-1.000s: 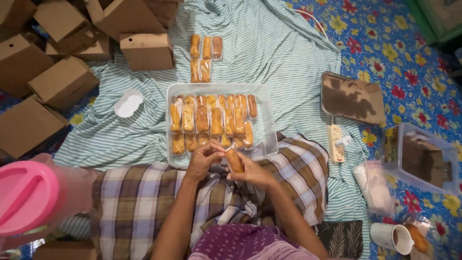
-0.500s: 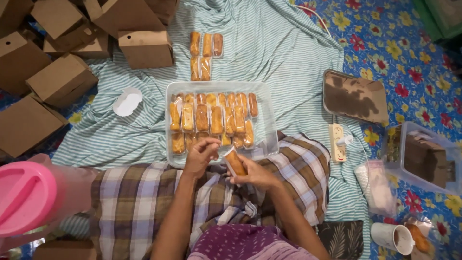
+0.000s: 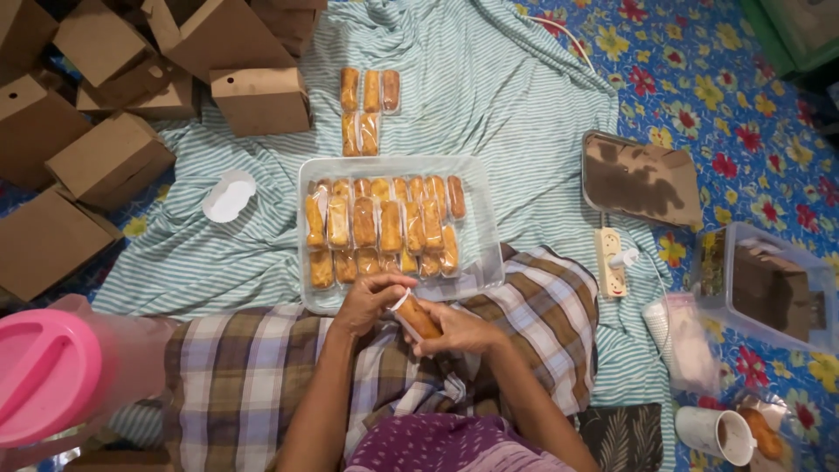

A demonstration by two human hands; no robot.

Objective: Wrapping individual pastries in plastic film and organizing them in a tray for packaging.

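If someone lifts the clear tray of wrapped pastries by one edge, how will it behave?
The clear tray looks thin, so it would probably flex. Its wrapped pastries lie loose in rows and would likely slide toward the low side. It probably is light.

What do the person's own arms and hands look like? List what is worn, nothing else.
Both forearms are bare, with no sleeves reaching them. The left hand and right hand have no gloves, and no rings, watch or bracelets show. A purple patterned garment covers the body near the lower edge, and a brown and white plaid cloth covers the lap.

A rumpled teal-and-white striped cloth [image 3: 489, 96] is lying over a blue floral floor mat [image 3: 734, 105], brown cardboard boxes [image 3: 105, 157] crowding its edge.
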